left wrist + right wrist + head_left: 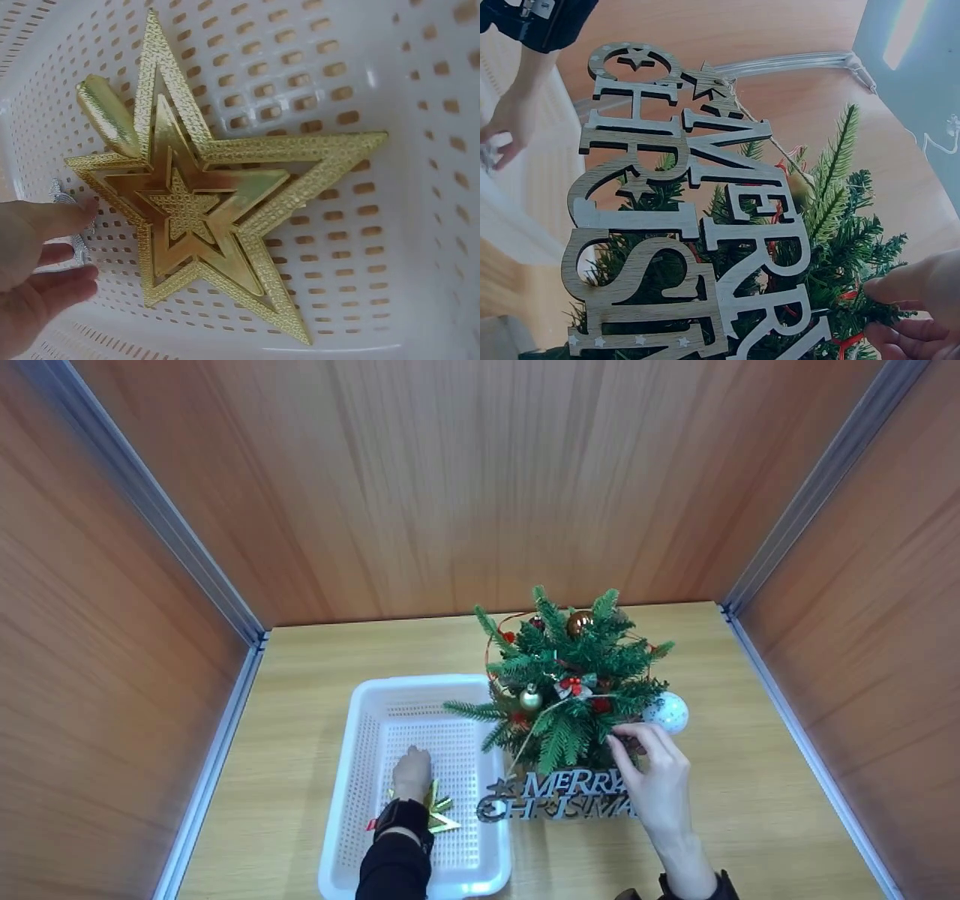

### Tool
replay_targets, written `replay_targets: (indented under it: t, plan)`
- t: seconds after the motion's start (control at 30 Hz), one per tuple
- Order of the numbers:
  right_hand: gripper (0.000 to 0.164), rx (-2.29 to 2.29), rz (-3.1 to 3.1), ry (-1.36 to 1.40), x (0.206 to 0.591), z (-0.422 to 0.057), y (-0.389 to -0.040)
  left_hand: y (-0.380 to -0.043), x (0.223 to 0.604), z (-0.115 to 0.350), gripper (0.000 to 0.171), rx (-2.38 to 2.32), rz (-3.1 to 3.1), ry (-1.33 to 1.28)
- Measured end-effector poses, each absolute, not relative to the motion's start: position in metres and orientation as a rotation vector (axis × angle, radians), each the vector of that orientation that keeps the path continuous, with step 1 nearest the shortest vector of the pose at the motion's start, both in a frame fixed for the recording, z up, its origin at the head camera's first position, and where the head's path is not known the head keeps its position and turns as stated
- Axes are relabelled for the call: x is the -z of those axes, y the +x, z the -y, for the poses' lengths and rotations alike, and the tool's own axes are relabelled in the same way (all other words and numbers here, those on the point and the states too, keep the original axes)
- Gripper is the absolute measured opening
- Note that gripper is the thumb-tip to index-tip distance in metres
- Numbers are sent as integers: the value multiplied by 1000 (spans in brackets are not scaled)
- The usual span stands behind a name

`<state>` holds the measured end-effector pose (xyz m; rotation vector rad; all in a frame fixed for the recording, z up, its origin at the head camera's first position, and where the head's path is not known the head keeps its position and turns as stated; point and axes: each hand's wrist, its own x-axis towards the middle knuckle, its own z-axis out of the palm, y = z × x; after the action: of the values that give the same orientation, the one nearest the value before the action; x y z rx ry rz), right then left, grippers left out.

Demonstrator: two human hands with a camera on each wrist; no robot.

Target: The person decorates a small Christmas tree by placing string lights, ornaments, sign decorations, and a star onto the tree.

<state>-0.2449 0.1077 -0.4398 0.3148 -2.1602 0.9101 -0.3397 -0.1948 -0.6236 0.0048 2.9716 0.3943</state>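
Note:
My left hand [412, 774] reaches down into a white perforated basket [491, 877]. In the left wrist view its thumb and fingers pinch a silver glittery ornament [79, 251], partly hidden by them. Beside that hand lies a large gold star [247, 262] with smaller stars nested inside. On the right, my right hand [660, 780] is at the front of a small green Christmas tree [566, 735]. Its thumb and fingers pinch a branch tip [885, 311] there. A wooden "Merry Christmas" sign [559, 808] hangs from the tree by a cord, its right end behind my right hand.
The tree bears a brown ball [580, 622], a pale gold ball [530, 699] and red berries [571, 685]. A white speckled ball [667, 712] is at its right side. A gold cylinder [106, 116] lies by the star. Wood panels [480, 495] enclose the table [300, 690].

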Motion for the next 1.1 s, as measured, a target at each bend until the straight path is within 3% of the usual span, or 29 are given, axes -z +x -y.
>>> replay_targets:
  t: [0.17,0.57,0.83,1.1]
  plan:
    - [20,-914,2160,314,440,-108,-244,-342,629,196,8,-385,-2983,3]
    - [19,-943,2159,315,439,-110,-245,-345,610,201,4,-410,-2983,-92]
    - [19,-942,2137,305,438,-110,-245,-345,539,203,10,-854,-2838,-110]
    - [19,-920,2134,288,436,-105,-242,-308,464,203,15,-1271,-2788,-3]
